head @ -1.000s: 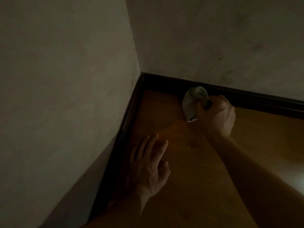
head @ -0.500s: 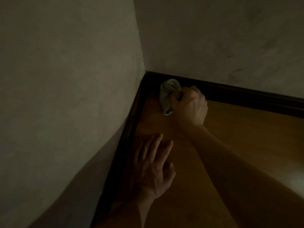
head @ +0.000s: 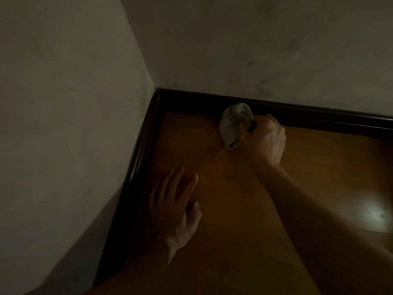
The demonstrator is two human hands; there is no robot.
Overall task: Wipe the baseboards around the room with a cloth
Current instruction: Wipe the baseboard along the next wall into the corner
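Note:
A dark baseboard runs along the far wall and meets a second dark baseboard of the left wall in a corner. My right hand grips a bunched grey cloth and holds it against the far baseboard, a little right of the corner. My left hand lies flat on the wooden floor, fingers spread, close to the left baseboard.
Two pale plaster walls close the corner. The room is dim. A bright reflection shines on the floor at the right edge.
My right hand slid the cloth left along the far baseboard toward the corner, then back to the right. My left hand has stayed planted on the floor.

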